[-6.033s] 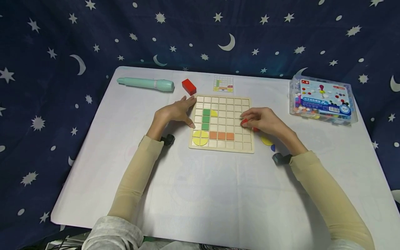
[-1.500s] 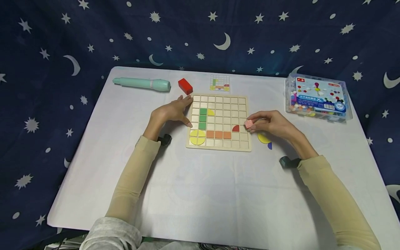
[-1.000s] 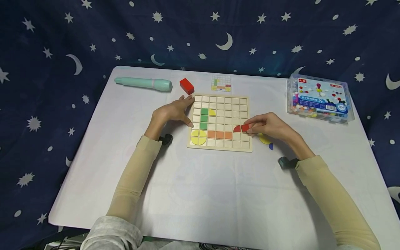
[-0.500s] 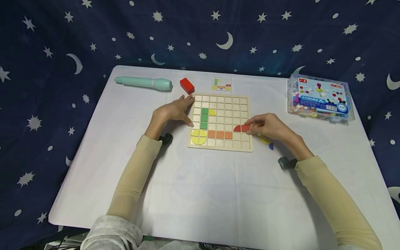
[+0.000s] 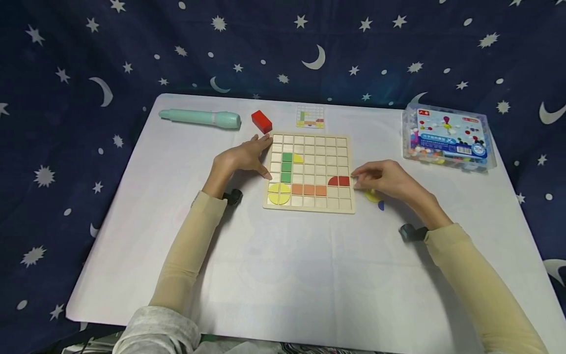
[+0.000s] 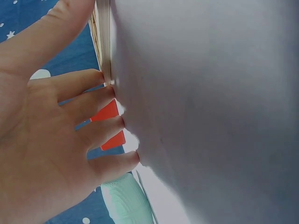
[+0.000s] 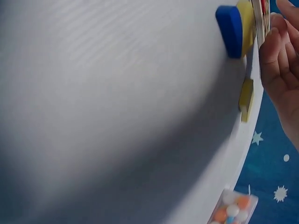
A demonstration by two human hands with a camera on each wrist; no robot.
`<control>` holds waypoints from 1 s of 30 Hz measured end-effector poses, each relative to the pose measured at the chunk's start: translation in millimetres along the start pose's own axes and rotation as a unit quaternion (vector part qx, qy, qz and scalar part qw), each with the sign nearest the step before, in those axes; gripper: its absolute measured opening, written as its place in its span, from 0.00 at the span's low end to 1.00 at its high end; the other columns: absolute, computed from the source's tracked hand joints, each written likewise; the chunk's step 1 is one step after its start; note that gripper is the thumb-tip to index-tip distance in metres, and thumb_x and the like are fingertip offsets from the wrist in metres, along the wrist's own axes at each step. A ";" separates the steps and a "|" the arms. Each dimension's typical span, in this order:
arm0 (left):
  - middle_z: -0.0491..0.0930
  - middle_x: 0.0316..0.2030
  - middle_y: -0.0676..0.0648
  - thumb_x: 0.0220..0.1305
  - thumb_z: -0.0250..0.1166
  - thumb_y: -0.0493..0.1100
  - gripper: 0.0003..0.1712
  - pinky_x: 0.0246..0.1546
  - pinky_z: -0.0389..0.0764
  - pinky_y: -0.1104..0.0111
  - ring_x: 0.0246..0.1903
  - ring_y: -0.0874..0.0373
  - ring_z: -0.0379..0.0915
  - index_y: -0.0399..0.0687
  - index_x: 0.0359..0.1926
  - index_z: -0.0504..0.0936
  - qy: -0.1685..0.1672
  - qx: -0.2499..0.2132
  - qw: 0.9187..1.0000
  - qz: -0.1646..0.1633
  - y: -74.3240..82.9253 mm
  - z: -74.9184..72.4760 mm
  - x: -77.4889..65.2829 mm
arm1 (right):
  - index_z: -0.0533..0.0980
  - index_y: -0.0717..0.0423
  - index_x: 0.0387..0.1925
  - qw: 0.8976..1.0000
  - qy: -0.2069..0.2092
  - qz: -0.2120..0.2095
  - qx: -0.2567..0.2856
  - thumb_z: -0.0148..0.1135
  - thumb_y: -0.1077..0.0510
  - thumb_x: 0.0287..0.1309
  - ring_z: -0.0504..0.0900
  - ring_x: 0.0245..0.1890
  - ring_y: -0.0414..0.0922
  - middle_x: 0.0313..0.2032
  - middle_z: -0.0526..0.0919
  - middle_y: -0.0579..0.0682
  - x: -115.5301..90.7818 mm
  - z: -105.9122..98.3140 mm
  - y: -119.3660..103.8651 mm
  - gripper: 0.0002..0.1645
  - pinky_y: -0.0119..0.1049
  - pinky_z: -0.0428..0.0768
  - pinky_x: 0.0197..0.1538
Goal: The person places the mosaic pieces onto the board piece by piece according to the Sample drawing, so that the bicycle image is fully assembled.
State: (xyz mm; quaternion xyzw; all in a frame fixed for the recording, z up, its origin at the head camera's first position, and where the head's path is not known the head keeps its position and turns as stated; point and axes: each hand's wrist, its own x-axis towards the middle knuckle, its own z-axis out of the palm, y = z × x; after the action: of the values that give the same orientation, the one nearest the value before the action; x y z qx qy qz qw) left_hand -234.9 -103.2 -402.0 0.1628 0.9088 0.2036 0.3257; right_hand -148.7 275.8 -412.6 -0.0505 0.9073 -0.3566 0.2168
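Note:
A square wooden grid board (image 5: 309, 211) lies mid-table. My left hand (image 5: 240, 158) rests against its left edge, fingers spread; the left wrist view shows fingertips (image 6: 110, 91) along the board's side. Set in the grid are green squares (image 5: 286, 167), orange squares (image 5: 309, 190), a yellow circle of quarter pieces (image 5: 279, 193), a single yellow quarter (image 5: 298, 158), a red quarter piece (image 5: 333, 181) and a red square (image 5: 343, 181). At the right edge, my right hand (image 5: 384, 176) has thumb and fingers apart, holding nothing. Below it lie yellow (image 5: 373, 196) and blue pieces (image 7: 229, 31).
Behind the board are a red block (image 5: 262, 122) and a small printed grid card (image 5: 310, 117). A mint-green tube-shaped object (image 5: 200, 119) lies back left. A clear plastic box of coloured parts (image 5: 448, 137) stands back right, near the starry cloth.
The right hand has laid the red quarter piece, then the red square beside it, on the grid; it has let go and drawn back slightly right. The left hand stays at the board's edge.

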 end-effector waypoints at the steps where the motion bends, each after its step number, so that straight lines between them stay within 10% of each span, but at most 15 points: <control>1: 0.36 0.84 0.52 0.53 0.81 0.48 0.68 0.81 0.40 0.46 0.83 0.53 0.24 0.54 0.84 0.45 0.000 0.000 1.000 -0.001 -0.2 -0.2 -0.2 | 0.84 0.57 0.55 1.000 0.000 0.004 0.000 0.71 0.53 0.64 0.77 0.35 0.48 0.38 0.85 0.54 -1.6 -1.0 1.1 0.20 0.30 0.78 0.32; 30: 0.37 0.84 0.51 0.53 0.81 0.48 0.68 0.81 0.40 0.46 0.83 0.53 0.25 0.53 0.84 0.45 -0.001 -0.001 1.000 0.002 -0.8 0.5 2.1 | 0.83 0.62 0.48 0.998 -0.002 -0.014 -0.055 0.77 0.55 0.57 0.74 0.32 0.45 0.30 0.78 0.51 -18.0 -3.7 23.1 0.21 0.32 0.73 0.34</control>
State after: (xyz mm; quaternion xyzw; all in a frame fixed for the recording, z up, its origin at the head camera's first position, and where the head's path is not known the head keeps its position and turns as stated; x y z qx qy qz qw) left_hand -236.3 -102.9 -403.8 0.1650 0.9080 0.2047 0.3261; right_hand -132.5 299.6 -419.3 -0.0761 0.9242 -0.3094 0.2105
